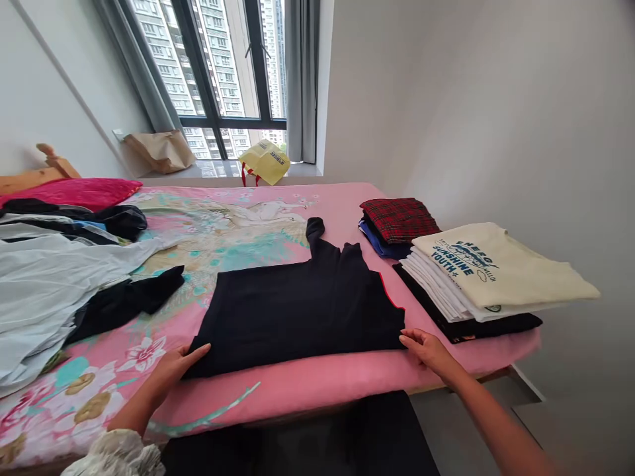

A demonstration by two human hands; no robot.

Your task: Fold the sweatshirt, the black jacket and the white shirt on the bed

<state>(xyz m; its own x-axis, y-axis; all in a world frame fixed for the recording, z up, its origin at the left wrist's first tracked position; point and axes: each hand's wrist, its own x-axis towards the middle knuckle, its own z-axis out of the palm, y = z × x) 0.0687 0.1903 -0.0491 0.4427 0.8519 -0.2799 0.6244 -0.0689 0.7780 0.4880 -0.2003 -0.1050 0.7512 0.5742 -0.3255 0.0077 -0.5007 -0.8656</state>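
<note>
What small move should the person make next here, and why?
Probably fold the near edge of the black garment over, since the left hand and right hand rest at its two near corners and it lies flat.

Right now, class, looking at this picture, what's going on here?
A person has both bare hands on a black garment lying flat on a pink floral bedsheet: left hand at its near left corner, right hand at its near right edge. Folded stacks, topped by red plaid cloth and a cream printed T-shirt, sit rightward; loose clothes lie leftward.
</note>
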